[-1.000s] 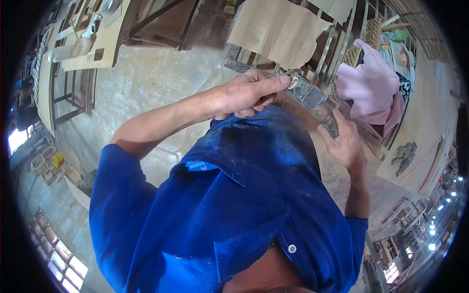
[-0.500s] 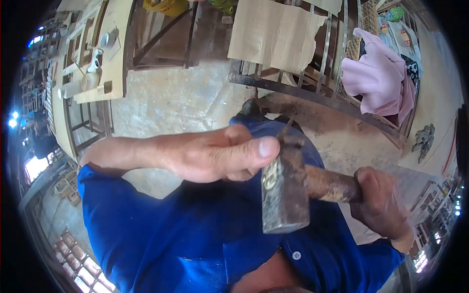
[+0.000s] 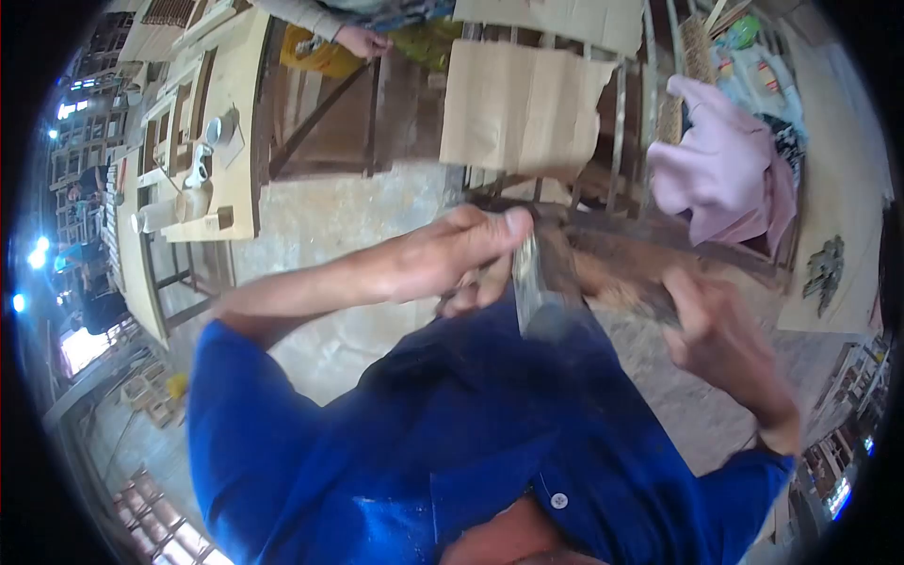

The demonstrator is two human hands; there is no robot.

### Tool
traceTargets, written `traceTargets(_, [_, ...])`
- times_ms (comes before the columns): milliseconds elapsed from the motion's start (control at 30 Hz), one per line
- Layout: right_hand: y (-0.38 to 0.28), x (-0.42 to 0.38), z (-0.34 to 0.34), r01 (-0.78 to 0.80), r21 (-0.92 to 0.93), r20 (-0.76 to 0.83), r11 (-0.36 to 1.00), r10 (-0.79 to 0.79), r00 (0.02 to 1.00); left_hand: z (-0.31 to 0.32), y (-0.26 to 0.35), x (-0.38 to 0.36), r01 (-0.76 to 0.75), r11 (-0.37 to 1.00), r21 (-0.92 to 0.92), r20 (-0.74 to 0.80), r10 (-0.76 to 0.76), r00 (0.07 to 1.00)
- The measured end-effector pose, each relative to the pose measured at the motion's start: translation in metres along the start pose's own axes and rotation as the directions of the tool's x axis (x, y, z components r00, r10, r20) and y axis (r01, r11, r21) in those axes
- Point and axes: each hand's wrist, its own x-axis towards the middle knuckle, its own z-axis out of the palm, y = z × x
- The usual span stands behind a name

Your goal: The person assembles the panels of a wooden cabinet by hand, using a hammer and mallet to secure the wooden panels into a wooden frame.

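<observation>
Fairly even, moderately bright daylight lay over the pale floor and desk. Small bluish-white glares burned at the far left and lower right, and window panes shone at lower left. Motion blur smeared the hammer at centre; shadow darkened the shirt's middle. Fisheye curvature bent the edges into black corners.

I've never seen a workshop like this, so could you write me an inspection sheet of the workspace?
Surface: wooden table at left; cardboard sheet on a slatted frame.
Job's things: hammer, blurred.
Clutter: grey can on the table; pink cloth at right.
Hands: right hand grips the hammer's handle; left hand is at its head, exact grip unclear.
Cables: none clearly made out.
Surroundings: concrete-like floor; another person's hand beyond.
</observation>
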Motion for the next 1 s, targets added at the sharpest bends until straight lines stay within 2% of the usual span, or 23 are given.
traceTargets(67, [0.026,0.001,0.055,-0.016,-0.029,-0.267,0.999,0.008,0.964,-0.008,-0.016,0.021,-0.028,0.983,-0.179,-0.315,-0.030,0.949])
traceTargets(133, [0.026,0.022,0.073,-0.156,0.209,-0.103,0.965,0.181,0.978,-0.015,-0.044,0.032,-0.095,0.960,-0.263,-0.346,-0.002,0.938])
traceTargets(167, [0.030,0.026,0.086,-0.154,0.200,-0.093,0.968,0.175,0.980,-0.015,-0.053,0.035,-0.143,0.932,-0.333,-0.365,0.013,0.931])
traceTargets(233, [0.042,0.036,0.111,0.081,0.165,-0.364,0.983,-0.015,0.931,-0.017,-0.057,0.038,-0.134,0.939,-0.316,-0.410,-0.008,0.912])
traceTargets(267, [0.045,0.038,0.124,0.092,0.150,-0.364,0.984,-0.032,0.931,-0.025,-0.068,0.045,-0.245,0.899,-0.362,-0.504,0.033,0.863])
traceTargets(333, [0.047,0.036,0.153,0.039,0.173,-0.539,0.984,0.062,0.840,-0.047,-0.081,0.058,-0.421,0.836,-0.352,-0.663,0.095,0.743])
traceTargets(367, [0.054,0.038,0.168,0.066,0.164,-0.543,0.984,0.034,0.839,-0.058,-0.083,0.062,-0.436,0.835,-0.335,-0.683,0.104,0.723])
traceTargets(433, [0.073,0.041,0.190,-0.031,0.356,-0.577,0.934,0.246,0.779,-0.086,-0.085,0.069,-0.645,0.705,-0.295,-0.749,0.249,0.614])
traceTargets(467, [0.078,0.043,0.194,-0.003,0.341,-0.592,0.940,0.217,0.776,-0.105,-0.090,0.073,-0.665,0.708,-0.239,-0.756,0.294,0.585])
traceTargets(533, [0.086,0.043,0.199,-0.222,0.525,-0.493,0.822,0.506,0.708,-0.129,-0.086,0.074,-0.719,0.662,-0.210,-0.774,0.336,0.536])
traceTargets(567, [0.098,0.040,0.211,-0.206,0.515,-0.507,0.832,0.490,0.709,-0.139,-0.083,0.074,-0.753,0.624,-0.211,-0.780,0.357,0.514])
traceTargets(667, [0.111,0.027,0.239,-0.252,0.738,-0.309,0.626,0.646,0.698,-0.158,-0.076,0.071,-0.778,0.602,-0.179,-0.800,0.371,0.472])
traceTargets(733, [0.128,0.016,0.271,-0.311,0.701,-0.288,0.642,0.653,0.701,-0.167,-0.071,0.066,-0.790,0.600,-0.129,-0.807,0.400,0.435])
traceTargets(833, [0.127,0.006,0.309,-0.443,0.600,-0.287,0.666,0.696,0.658,-0.179,-0.067,0.061,-0.784,0.600,-0.161,-0.816,0.365,0.448])
traceTargets(1000, [0.127,0.007,0.336,-0.478,0.665,-0.189,0.574,0.748,0.636,-0.186,-0.064,0.055,-0.784,0.610,-0.116,-0.825,0.381,0.418])
